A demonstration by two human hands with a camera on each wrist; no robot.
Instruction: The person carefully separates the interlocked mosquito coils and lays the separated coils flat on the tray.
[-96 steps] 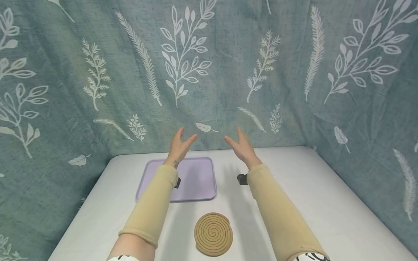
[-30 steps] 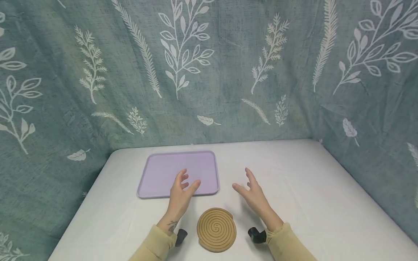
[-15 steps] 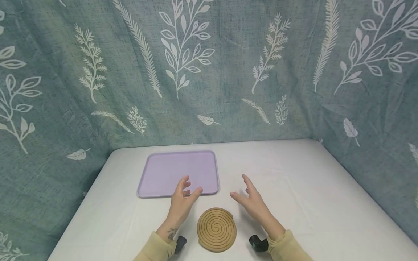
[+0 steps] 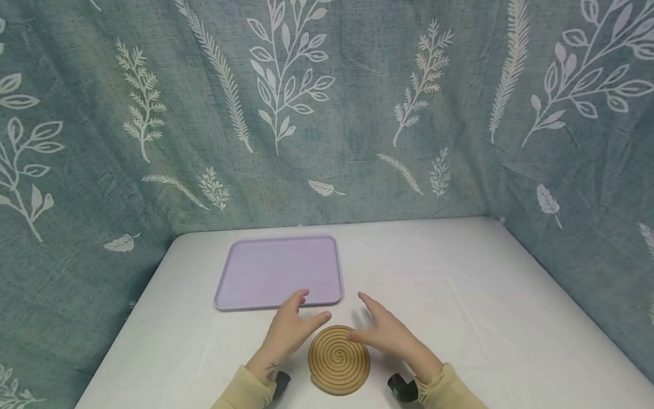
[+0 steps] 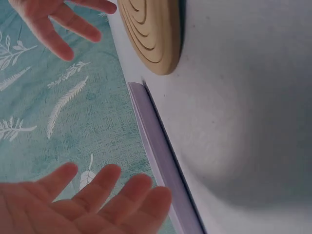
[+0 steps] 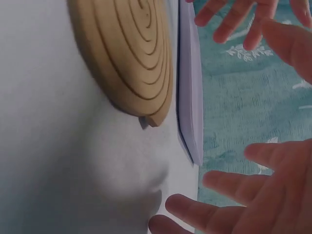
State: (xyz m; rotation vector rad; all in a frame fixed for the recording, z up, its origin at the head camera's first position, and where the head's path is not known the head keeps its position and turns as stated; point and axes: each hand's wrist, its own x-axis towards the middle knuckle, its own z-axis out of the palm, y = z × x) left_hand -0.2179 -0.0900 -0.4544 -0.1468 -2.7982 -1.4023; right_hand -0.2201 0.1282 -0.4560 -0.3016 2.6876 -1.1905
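A flat tan spiral disc (image 4: 338, 363) lies on the white table between the two hands. The left hand (image 4: 292, 328) hovers at its upper left, fingers and thumb spread and holding nothing. From the right, the right hand (image 4: 389, 334) reaches in with its thumb over the disc's upper right edge in the head view. In the left wrist view the disc (image 5: 156, 36) stands apart from the left fingers (image 5: 122, 195). The right wrist view shows a small end jutting from the disc's rim (image 6: 155, 118), with the right fingers (image 6: 219, 185) spread and empty.
A lilac tray (image 4: 278, 272) lies behind the disc, to the left, near the far part of the white table (image 4: 460, 295). Green-blue cloth with white leaf prints (image 4: 352, 113) hangs behind and at both sides. A dark device sits at each wrist.
Both hands have come back from the far edge toward the disc and closer together. The right thumb now overlaps the disc in the head view. Disc and tray have stayed put.
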